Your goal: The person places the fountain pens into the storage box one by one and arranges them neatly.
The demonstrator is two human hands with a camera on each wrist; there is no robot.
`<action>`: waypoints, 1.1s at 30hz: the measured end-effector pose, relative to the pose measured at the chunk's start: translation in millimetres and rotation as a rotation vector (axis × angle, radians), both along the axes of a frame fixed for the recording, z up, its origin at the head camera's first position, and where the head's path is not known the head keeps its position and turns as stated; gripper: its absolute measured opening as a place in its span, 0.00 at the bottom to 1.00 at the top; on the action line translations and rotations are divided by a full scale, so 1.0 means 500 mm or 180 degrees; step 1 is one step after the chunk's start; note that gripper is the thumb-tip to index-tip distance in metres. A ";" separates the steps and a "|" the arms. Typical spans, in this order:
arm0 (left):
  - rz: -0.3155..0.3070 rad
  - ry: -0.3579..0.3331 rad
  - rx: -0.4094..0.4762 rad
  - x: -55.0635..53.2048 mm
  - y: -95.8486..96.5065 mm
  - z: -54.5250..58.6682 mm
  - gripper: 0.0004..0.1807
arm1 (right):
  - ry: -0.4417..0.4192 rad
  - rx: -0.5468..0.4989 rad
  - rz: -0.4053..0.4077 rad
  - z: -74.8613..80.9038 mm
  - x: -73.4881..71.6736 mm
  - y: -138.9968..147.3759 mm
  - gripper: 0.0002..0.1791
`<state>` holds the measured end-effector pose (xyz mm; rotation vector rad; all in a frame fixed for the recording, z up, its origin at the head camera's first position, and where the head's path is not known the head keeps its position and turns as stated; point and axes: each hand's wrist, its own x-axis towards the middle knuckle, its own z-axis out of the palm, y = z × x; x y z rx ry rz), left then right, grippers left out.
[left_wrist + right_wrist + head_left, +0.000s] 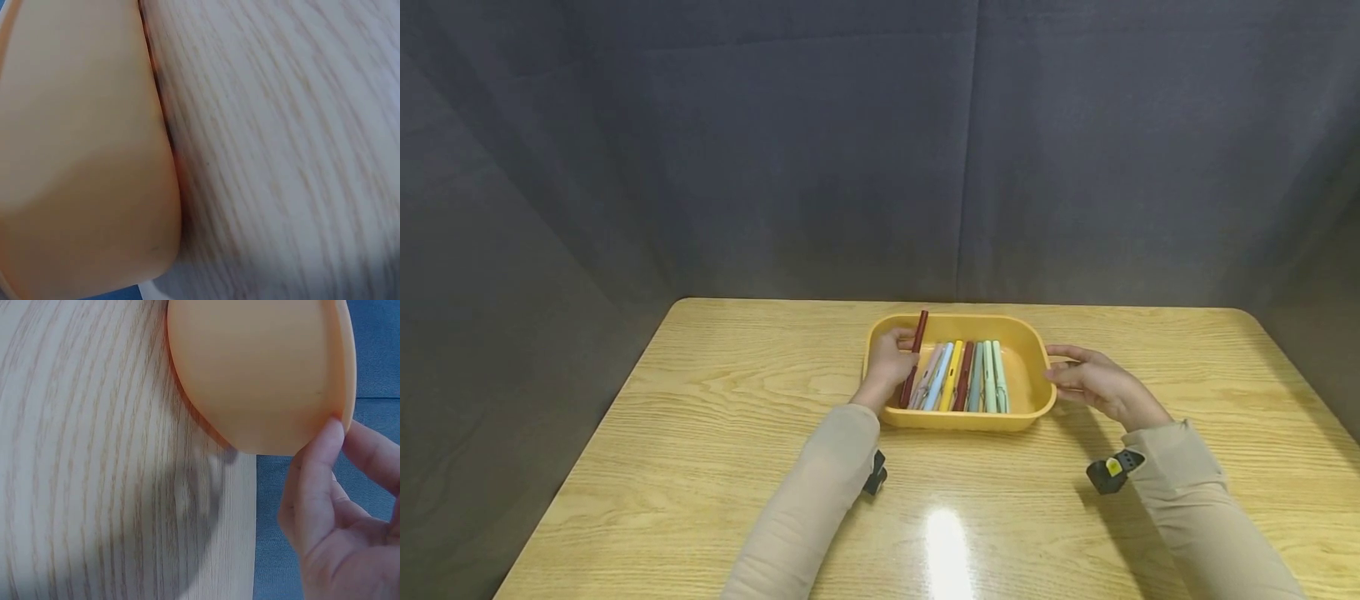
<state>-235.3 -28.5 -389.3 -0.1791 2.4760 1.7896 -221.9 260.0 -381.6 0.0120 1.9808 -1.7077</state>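
Observation:
A yellow plastic tray (955,422) stands on the table with a row of capped pens inside, several colours side by side. My left hand (891,360) reaches over its left end and pinches a dark red pen (920,332), which tilts with its top above the far rim. To the right of that pen lie a mauve pen (931,367), a yellow pen (951,375) and a mint pen (999,375), among others. My right hand (1101,385) grips the tray's right rim; the right wrist view shows its fingertips (334,434) at the edge. The left wrist view shows only the tray's outer wall (87,137), no hand.
The wooden table (715,400) extends around the tray, its far edge close behind it. A dark grey curtain (820,167) hangs behind and at the sides. Wrist cameras sit under both sleeves, the right camera (1107,475) low over the tabletop.

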 end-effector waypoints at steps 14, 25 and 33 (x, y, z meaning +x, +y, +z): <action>-0.0065 -0.0140 0.0099 -0.092 -0.004 -0.152 0.23 | 0.0040 -0.0041 -0.0001 -0.001 0.003 -0.001 0.37; 0.0092 -0.0686 -0.0061 0.006 0.005 -0.001 0.24 | 0.0032 0.0002 0.0016 0.000 0.000 -0.002 0.37; 0.0057 -0.0649 -0.0113 -0.034 0.000 -0.060 0.23 | 0.0011 0.0003 0.0001 0.001 0.001 -0.002 0.37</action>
